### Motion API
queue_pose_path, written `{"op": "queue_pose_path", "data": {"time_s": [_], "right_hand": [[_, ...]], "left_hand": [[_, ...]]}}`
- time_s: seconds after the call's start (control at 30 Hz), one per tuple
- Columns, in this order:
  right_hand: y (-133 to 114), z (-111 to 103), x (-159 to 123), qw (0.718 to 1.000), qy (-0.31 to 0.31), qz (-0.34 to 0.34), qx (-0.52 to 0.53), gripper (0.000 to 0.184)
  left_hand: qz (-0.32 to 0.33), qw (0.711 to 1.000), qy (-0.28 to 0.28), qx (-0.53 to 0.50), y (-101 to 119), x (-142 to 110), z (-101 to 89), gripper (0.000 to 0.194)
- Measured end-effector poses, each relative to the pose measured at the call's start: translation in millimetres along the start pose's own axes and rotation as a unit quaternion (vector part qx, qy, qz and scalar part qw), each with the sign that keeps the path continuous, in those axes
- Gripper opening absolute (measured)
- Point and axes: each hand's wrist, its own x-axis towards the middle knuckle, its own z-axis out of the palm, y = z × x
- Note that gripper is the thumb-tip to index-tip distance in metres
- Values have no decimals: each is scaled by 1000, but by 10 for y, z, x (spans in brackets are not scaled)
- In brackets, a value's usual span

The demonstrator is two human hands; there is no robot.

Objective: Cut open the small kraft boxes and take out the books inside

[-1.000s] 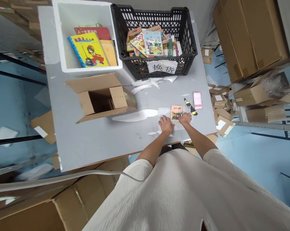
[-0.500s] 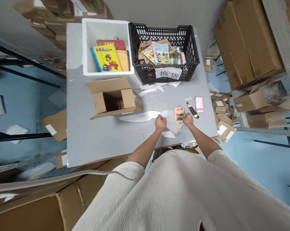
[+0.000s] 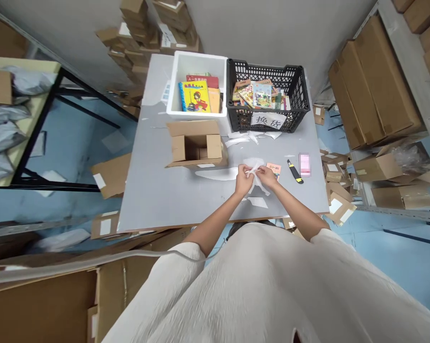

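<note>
Both hands pinch a thin, crumpled white wrapping sheet [image 3: 255, 166], which bunches up between them over the table. My left hand [image 3: 243, 181] grips it from the left with fingers curled. On the other side my right hand [image 3: 266, 176] holds it, closed as well. Just behind my right hand lies a small orange-covered booklet [image 3: 275, 168], partly hidden by that hand. Farther right are a black and yellow utility knife [image 3: 295, 172] and a pink-screened phone [image 3: 305, 165]. A white scrap [image 3: 258, 202] lies flat near the table's front edge.
An open cardboard box [image 3: 196, 152] stands left of my hands. Behind it are a white foam box [image 3: 172, 102] of books and a black plastic crate [image 3: 296, 112] of booklets. Long white strips [image 3: 216, 174] lie on the grey table [image 3: 165, 200]. Cartons [image 3: 368, 85] stand at right.
My hands have come together and lifted the white sheet into a bunch. My right hand has let go of the booklet, which now lies behind it. The camera view has shifted.
</note>
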Motion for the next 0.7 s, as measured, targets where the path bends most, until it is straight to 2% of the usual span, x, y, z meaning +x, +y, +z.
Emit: {"op": "queue_pose_path", "data": {"time_s": [0.13,0.27,0.37,0.47,0.57,0.7], "right_hand": [[-316,80,9,996,28,-57,-56,21],[-628,129,-19,981,54,-116,-144,21],[-873,174,-69,951,57,-183,-243,27],[-1125,269,-94,912,56,-257,-316,29],[-1356,437,-41,885,51,-324,-330,28],[-1597,762,158,873,19,-388,-294,33]], "left_hand": [[35,999,1,6,158,42,-258,40],[104,990,22,88,267,34,-597,40],[174,969,64,165,336,54,-917,40],[221,949,74,210,397,131,-1264,40],[237,943,71,223,420,230,-1585,42],[230,943,97,221,350,326,-1938,38]]}}
